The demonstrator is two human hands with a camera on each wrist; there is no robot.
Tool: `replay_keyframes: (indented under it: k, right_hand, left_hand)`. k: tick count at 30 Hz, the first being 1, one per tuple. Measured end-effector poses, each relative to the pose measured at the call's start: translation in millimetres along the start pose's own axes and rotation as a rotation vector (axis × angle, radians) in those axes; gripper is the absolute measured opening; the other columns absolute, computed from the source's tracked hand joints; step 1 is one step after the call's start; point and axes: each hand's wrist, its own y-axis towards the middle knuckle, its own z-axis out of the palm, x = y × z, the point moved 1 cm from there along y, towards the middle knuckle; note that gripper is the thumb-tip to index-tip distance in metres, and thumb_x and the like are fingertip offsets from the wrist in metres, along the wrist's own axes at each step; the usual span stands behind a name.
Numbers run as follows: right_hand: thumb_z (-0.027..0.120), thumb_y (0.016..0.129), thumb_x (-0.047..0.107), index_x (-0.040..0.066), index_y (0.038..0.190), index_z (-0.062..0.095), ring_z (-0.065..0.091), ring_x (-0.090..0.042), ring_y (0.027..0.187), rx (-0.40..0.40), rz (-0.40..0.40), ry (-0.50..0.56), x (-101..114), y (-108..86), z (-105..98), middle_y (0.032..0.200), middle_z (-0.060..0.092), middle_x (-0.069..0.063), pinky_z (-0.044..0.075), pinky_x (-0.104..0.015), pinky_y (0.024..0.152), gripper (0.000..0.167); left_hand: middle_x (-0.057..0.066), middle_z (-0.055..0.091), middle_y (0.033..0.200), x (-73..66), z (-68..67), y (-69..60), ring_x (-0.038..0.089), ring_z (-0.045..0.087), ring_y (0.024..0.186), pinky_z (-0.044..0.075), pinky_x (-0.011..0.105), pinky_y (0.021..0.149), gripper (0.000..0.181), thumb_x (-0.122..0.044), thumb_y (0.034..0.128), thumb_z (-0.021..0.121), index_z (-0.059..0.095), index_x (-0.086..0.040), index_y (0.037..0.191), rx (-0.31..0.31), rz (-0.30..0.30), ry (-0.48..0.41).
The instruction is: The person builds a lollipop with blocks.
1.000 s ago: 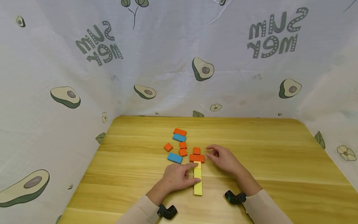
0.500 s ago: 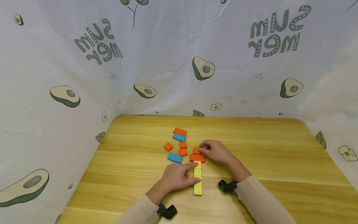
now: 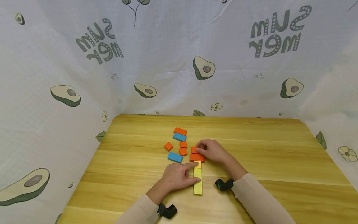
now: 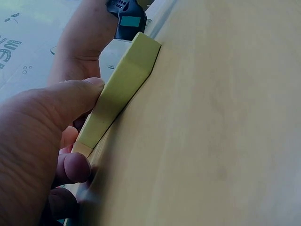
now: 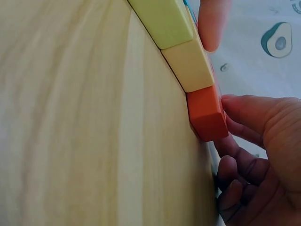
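My left hand [image 3: 176, 177] rests at the left of a column of flat blocks. Its index fingertip presses the small pale-yellow block [image 3: 197, 166], and the thumb touches the long yellow block [image 3: 198, 188] nearer me. Crosswise at the column's far end lies a long orange block [image 3: 197, 158], whose end also shows in the right wrist view. Just behind that, my right hand [image 3: 214, 151] pinches a small orange block [image 3: 194, 150] between thumb and index finger, partly covering its right side. The right hand's other fingers are curled.
Left of the column lie a blue block [image 3: 175, 157] and small orange blocks [image 3: 168, 146], [image 3: 183, 144], [image 3: 183, 151]. Farther back, a long orange block [image 3: 180, 131] touches another blue block [image 3: 179, 137]. A printed cloth [image 3: 167, 62] hangs behind the wooden table [image 3: 251, 137].
My right hand has come in from the right, taken hold of the small orange block and slid it slightly left on the table. The left hand has stayed in place.
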Motion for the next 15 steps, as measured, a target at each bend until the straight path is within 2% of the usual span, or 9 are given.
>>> replay_keyframes:
  k: [5,15]
  right_hand:
    - [0.071,0.102,0.025,0.013,0.110,0.075,0.056,-0.016,0.080,0.012,0.019,0.006,0.8,2.3,2.1,0.089,0.066,0.000,0.048,-0.031,0.076,0.015]
    - [0.070,0.102,0.026,0.011,0.110,0.074,0.054,-0.015,0.078,0.010,-0.009,-0.006,-1.2,3.1,3.8,0.087,0.065,0.000,0.046,-0.031,0.073,0.017]
  left_hand:
    - [-0.022,0.046,0.057,0.4,0.2,0.4,-0.003,0.040,0.050,0.033,0.022,0.049,0.058,-0.063,0.0905,0.073,0.070,-0.033,0.140,0.005,0.000,0.002]
    - [-0.022,0.045,0.056,-0.1,-0.2,-0.1,-0.003,0.040,0.050,0.033,0.022,0.048,0.058,-0.063,0.0901,0.074,0.070,-0.032,0.140,0.001,-0.002,0.002]
